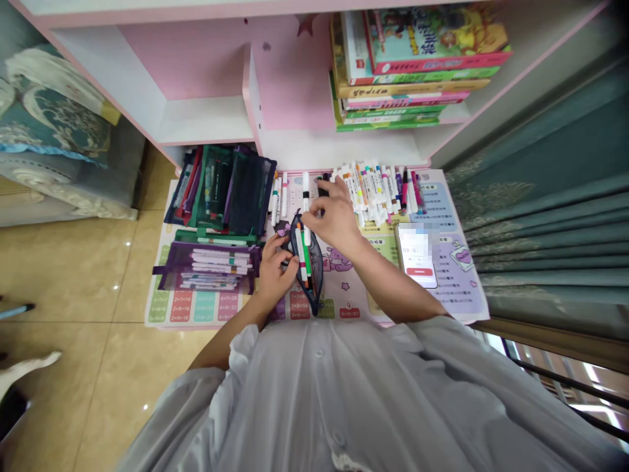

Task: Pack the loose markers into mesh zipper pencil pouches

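A dark mesh zip pouch (317, 275) lies unzipped at the middle of the desk, with several markers (303, 252) inside, one of them green. My left hand (278, 269) grips the pouch's left edge between thumb and fingers. Over its far end, my right hand (331, 216) pinches a white marker (306, 190) with a black band, held lengthwise above the opening. Just beyond the right hand spreads a pile of white markers (368, 190). Two or so loose markers (279, 196) lie left of the pouch's far end.
Filled mesh pouches (223, 190) are stacked at the left, a purple one (170, 262) nearest. A phone (417, 259) lies at the right on the printed desk mat (457, 301). Behind stands a pink-and-white shelf (295, 147) with stacked books (417, 78). A curtain (540, 177) hangs at right.
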`<state>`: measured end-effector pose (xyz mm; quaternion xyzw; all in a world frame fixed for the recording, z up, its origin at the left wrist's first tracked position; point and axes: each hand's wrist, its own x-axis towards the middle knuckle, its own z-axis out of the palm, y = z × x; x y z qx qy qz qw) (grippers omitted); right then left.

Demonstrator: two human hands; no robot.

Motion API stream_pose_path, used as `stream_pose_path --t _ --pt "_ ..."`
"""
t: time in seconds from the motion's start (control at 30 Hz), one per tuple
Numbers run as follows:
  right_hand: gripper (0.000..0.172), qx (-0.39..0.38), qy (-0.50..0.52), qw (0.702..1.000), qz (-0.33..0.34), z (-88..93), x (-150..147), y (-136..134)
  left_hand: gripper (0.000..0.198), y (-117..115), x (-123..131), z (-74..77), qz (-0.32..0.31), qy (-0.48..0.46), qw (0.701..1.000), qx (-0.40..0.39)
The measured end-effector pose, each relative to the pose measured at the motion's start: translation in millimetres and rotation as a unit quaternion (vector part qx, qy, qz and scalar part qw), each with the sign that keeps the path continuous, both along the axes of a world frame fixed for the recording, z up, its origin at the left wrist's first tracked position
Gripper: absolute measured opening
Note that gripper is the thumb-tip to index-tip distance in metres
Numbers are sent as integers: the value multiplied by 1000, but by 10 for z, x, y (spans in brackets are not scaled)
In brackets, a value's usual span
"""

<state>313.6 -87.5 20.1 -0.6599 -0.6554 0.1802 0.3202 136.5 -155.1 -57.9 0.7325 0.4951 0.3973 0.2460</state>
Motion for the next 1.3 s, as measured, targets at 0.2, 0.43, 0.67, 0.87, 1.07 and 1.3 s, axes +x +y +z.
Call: stream_pose_path --t 0.2,0.43,0.67,0.87,1.07,1.3 --pt "18 -71 -44 996 39 -41 15 -532 17 4 15 22 8 0 1000 -7" --pt "17 -115 -104 987 42 -204 -40 -681 17 10 21 -4 8 -8 1000 5" --pt "19 -114 -141 983 42 -270 -79 -697 16 9 19 -22 7 -14 1000 13" --pt "15 -125 -147 981 34 -279 -95 -706 16 16 17 -34 6 -17 1000 13" --pt "17 -51 -126 990 35 -310 4 -714 16 18 17 -28 5 -21 1000 13" --pt "34 49 -140 979 137 -335 359 -586 14 23 -6 -50 9 -1 1000 0"
